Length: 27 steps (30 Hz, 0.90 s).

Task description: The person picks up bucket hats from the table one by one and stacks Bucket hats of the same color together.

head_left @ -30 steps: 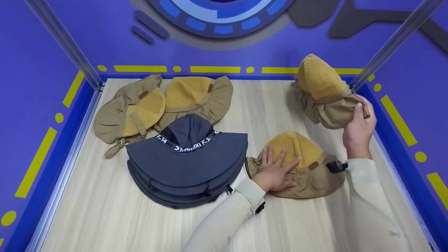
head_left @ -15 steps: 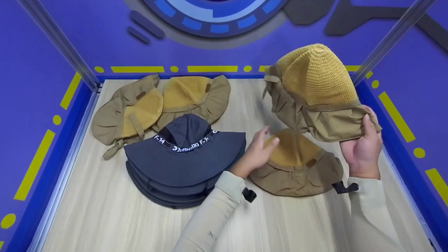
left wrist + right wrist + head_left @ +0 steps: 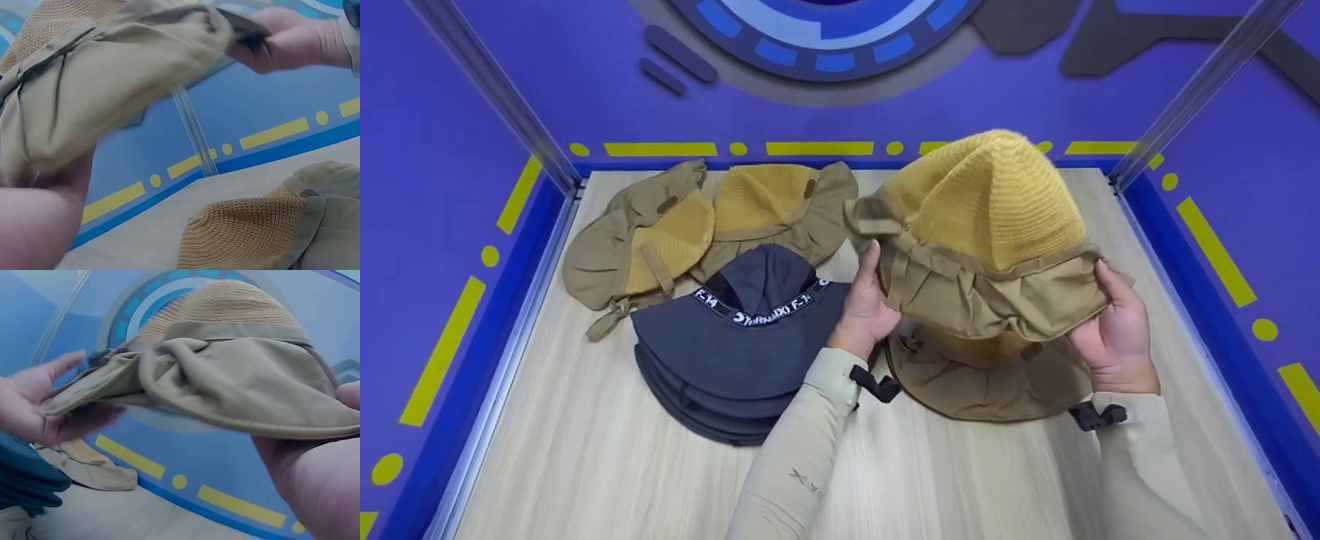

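Note:
A sun hat (image 3: 990, 210) with a yellow knitted crown and a khaki pleated brim is held up between both hands, crown upward. My left hand (image 3: 872, 311) takes the brim's left side, thumb in front and fingers underneath. At the other side, my right hand (image 3: 1114, 334) grips the brim with the thumb on top. The right wrist view shows the left hand (image 3: 50, 396) around the brim edge, its fingers fairly straight. A second hat of the same kind (image 3: 990, 382) lies on the table below, its crown partly hidden by the raised one.
Dark grey wide-brimmed hats (image 3: 750, 352) are stacked left of the hands, under the left forearm's side. Behind them lie two more yellow-and-khaki hats (image 3: 660, 240), one with a tie strap. Blue panels with metal corner posts (image 3: 1207, 90) enclose the wooden table (image 3: 585, 450).
The right hand has brought the raised hat from the back right toward the middle. My left hand has left the lying hat and moved up to the raised hat's brim.

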Motion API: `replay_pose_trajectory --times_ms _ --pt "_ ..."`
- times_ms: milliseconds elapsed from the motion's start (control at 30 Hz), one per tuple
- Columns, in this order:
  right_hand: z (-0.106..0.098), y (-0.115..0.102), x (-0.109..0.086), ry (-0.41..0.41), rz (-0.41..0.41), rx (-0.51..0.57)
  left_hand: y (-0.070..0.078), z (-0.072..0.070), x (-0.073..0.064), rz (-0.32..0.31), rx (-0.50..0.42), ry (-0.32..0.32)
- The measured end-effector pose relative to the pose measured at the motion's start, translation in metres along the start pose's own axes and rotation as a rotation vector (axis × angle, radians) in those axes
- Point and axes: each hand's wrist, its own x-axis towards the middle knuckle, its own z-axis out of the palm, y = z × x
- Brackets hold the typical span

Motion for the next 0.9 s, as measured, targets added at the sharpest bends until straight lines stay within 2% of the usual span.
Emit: replay_pose_trajectory --times_ms 67,167,200,267,333,367,433,467,500,533,600,667,700,767,833,900 --pt "-0.002 0.001 0.0 0.015 0.023 -0.014 0.0 0.001 -0.002 0.048 -0.029 -0.041" --pt "-0.004 0.001 0.0 0.068 0.022 -0.043 -0.001 0.004 -0.006 0.122 -0.057 -0.029" --pt "-0.004 0.001 0.001 0.102 0.003 -0.068 0.0 0.005 -0.007 0.144 -0.056 -0.02" --pt "-0.002 0.004 0.004 0.196 -0.101 -0.189 0.001 0.009 -0.01 0.188 -0.042 -0.01" --pt "0.002 0.011 0.007 0.343 -0.26 -0.419 0.003 0.014 -0.013 0.237 -0.018 -0.001" --pt "0.005 0.016 0.008 0.421 -0.339 -0.594 0.004 0.016 -0.015 0.265 -0.008 -0.003" --pt "0.011 0.031 0.007 0.561 -0.488 -1.013 0.006 0.023 -0.019 0.317 0.009 -0.017" --pt "0.014 0.039 0.005 0.59 -0.56 -1.188 0.007 0.027 -0.022 0.335 0.01 -0.024" --pt "0.017 0.049 0.002 0.58 -0.636 -1.336 0.007 0.031 -0.025 0.349 0.014 -0.024" --pt "0.02 0.059 -0.001 0.516 -0.716 -1.464 0.007 0.035 -0.029 0.359 0.012 -0.03" --pt "0.023 0.078 -0.006 0.306 -0.882 -1.654 0.006 0.044 -0.038 0.374 0.011 -0.036" --pt "0.024 0.095 -0.009 0.042 -0.987 -1.732 0.003 0.053 -0.048 0.385 0.024 -0.03" --pt "0.024 0.103 -0.009 -0.066 -1.012 -1.773 0.001 0.058 -0.052 0.393 0.035 -0.023" --pt "0.021 0.114 -0.008 -0.205 -1.023 -1.875 -0.003 0.069 -0.062 0.427 0.075 -0.021" --pt "0.018 0.124 -0.007 -0.256 -0.981 -1.943 -0.008 0.079 -0.071 0.467 0.173 -0.017" --pt "0.015 0.134 -0.006 -0.229 -0.94 -1.998 -0.014 0.089 -0.081 0.517 0.332 -0.011"
